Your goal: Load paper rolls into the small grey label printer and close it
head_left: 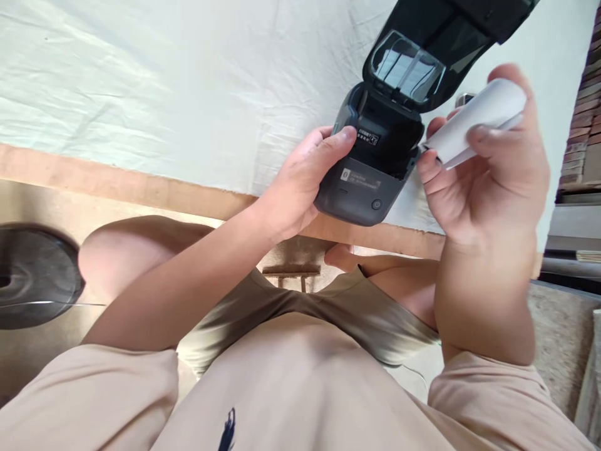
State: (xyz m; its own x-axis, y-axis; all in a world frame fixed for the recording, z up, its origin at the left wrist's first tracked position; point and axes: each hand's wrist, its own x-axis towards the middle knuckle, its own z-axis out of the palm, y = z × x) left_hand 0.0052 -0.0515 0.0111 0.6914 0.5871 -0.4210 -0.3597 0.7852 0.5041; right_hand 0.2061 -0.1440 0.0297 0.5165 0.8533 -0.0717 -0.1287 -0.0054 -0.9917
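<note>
A black portable label printer [364, 197] is gripped by its left side in my left hand [312, 169], with the thumb over the rim. Its lid [451, 37] is swung up and away, so the dark inner compartment [399, 134] shows, with a small printed sticker inside. The lid has a clear window. Just right of the printer, my right hand [493, 156] is closed around a roll of white paper [479, 122]. The roll is tilted, and its lower end is close to the printer's right edge; whether they touch I cannot tell.
A pale cloth-like sheet covers the table [164, 94], which has a wooden front edge [117, 178]. Partly hidden behind the paper roll is a small shiny object [464, 99]. Stacked material [586, 119] stands at the right. A round black object [35, 275] is at lower left.
</note>
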